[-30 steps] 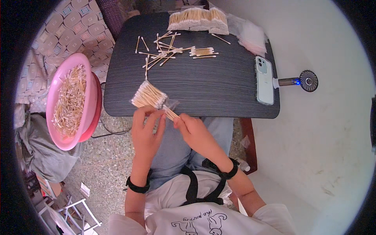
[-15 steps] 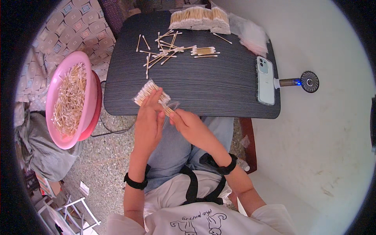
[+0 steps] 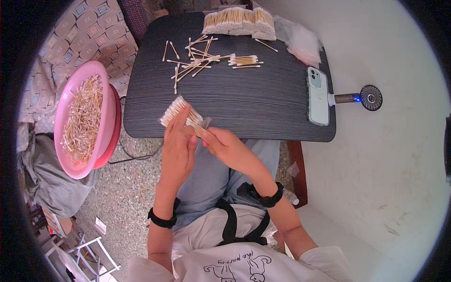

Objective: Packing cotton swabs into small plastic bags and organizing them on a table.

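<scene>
A clear plastic bag of cotton swabs (image 3: 173,113) lies at the near edge of the dark table, its white tips fanned toward the far left. My left hand (image 3: 178,143) is closed on this bag, fingers laid over it. At the bag's near right end, my right hand (image 3: 228,148) pinches a small bundle of cotton swabs (image 3: 198,129), which overlaps the clear film there. How deep the bundle sits inside the bag is hard to make out. Loose cotton swabs (image 3: 199,58) lie scattered farther back, beside a short aligned row of swabs (image 3: 244,60).
Left of the table, a pink basin (image 3: 109,108) holds many loose swabs. Packed swab bundles (image 3: 239,22) stand along the table's back edge, beside empty clear bags (image 3: 303,44). A phone (image 3: 318,96) lies at the right edge, next to a small fan (image 3: 371,97).
My right hand has shifted slightly up and left, bringing its swab bundle farther against the bag's end. The left hand stays almost in place on the bag.
</scene>
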### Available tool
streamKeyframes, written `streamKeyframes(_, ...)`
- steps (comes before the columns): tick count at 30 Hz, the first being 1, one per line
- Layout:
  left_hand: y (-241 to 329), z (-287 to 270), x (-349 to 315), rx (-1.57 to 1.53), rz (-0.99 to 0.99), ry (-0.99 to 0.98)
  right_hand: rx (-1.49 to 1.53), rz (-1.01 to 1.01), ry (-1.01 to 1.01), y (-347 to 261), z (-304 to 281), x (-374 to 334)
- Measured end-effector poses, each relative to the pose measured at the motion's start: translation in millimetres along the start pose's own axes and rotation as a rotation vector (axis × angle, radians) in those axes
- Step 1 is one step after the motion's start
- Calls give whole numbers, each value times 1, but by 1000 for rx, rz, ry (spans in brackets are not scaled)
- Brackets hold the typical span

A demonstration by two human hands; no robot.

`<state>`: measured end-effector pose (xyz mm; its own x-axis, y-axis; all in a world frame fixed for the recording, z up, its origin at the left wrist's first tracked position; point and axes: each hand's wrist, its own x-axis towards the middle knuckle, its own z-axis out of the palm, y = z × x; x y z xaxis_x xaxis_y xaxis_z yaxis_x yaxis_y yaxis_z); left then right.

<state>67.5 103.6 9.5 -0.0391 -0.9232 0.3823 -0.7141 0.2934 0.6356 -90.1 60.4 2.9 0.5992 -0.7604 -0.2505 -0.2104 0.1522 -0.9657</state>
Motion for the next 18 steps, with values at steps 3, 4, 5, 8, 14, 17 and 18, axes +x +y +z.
streamKeyframes(3,0,0,0,7,-13,-6,-70,-117,89,0,5,1)
streamKeyframes(4,-1,0,-1,9,-9,-1,-121,-98,119,-4,6,0)
streamKeyframes(5,-2,0,-2,10,-10,0,-172,-80,148,-6,7,-1)
streamKeyframes(8,-4,3,-4,-43,-13,34,-305,-66,183,-7,9,-3)
streamKeyframes(14,-2,2,-4,20,-61,-29,-382,10,178,-16,10,-7)
streamKeyframes(17,-3,3,-5,66,-2,-12,-234,-73,159,-6,6,-7)
streamKeyframes(18,-3,2,-6,69,-7,-17,-233,-74,158,-8,5,-7)
